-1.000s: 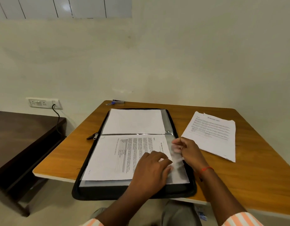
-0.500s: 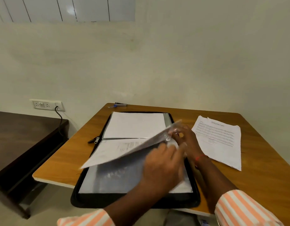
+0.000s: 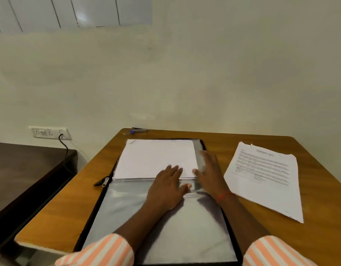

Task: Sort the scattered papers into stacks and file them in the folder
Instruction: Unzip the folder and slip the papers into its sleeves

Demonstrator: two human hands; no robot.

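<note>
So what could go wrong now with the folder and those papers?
The paper stack beside the right hand lies loose and uneven, so an arm brushing it might scatter sheets. The folder seems to hang over the near edge of the table, so pressing low on it might tip it.

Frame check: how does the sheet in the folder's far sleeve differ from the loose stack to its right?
The filed sheet shows a blank white face; the loose stack shows printed text. The filed sheet sits square inside the folder; the loose stack lies skewed on the table, its sheets unevenly aligned. Both are white paper, lying flat.
</note>
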